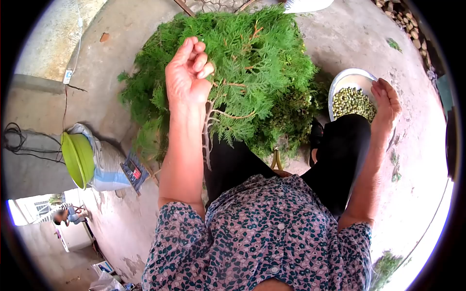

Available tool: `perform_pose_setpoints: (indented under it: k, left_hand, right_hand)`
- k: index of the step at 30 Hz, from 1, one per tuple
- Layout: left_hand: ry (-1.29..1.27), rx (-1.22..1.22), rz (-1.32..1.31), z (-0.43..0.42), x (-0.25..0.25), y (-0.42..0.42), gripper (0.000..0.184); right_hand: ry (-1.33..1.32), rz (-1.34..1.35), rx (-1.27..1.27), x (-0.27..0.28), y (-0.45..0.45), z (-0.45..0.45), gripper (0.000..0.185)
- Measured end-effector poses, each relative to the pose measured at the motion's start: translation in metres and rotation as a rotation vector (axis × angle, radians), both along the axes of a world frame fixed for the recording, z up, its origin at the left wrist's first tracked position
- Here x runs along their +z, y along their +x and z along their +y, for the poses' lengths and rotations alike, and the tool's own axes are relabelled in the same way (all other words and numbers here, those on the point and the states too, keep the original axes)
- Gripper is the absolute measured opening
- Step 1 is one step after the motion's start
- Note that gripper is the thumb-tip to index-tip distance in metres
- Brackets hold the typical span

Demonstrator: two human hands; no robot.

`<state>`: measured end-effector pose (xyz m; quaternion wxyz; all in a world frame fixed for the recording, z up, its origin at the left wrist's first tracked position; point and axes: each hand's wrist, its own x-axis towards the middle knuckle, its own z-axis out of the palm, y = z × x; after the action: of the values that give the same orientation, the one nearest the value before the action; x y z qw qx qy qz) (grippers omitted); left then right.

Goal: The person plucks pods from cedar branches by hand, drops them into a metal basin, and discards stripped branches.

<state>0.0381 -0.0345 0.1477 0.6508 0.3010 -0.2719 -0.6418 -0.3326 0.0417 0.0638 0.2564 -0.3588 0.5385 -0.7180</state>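
Note:
My left hand [190, 68] is raised over a big heap of green conifer branches [276, 63], palm turned up and fingers curled in. What it holds, if anything, is too small to make out. A bare forked stem [207, 131] runs up beside my left wrist, across my dark trouser leg. On the right, my right hand [387, 104] is at the edge of a white bowl [350, 73], its fingers extended and nothing visible in them. Small round green seeds or cones [352, 103] cover much of the bowl's bottom.
A lime-green basin [77, 160] stands on its side against a pale sack [109, 165] at the left, near a blue crate-like object [134, 170]. Black cables lie beyond. Another person [70, 215] is far off at the lower left. Stacked wood [405, 24] is at the upper right.

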Motion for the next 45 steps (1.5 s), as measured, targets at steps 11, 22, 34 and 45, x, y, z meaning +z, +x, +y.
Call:
perform_pose_setpoints:
  k: [11, 22, 34, 45]
  left_hand:
    - [-0.174, 0.128, 0.076, -0.043, 0.052, -0.033, 0.010]
    - [-0.188, 0.117, -0.095, -0.053, 0.056, -0.038, 0.016]
    - [0.040, -0.049, -0.591, -0.035, -0.032, 0.005, 0.013]
    - [0.258, -0.281, -0.923, -0.017, -0.131, 0.006, 0.014]
  right_hand:
    - [0.266, -0.082, 1.085, -0.022, 0.234, 0.025, 0.038]
    - [0.080, 0.205, 0.342, -0.016, 0.184, 0.015, 0.015]
    - [0.319, -0.567, 0.407, 0.007, 0.046, 0.022, 0.018]
    - [0.248, -0.874, 0.432, -0.010, -0.009, 0.059, 0.026]
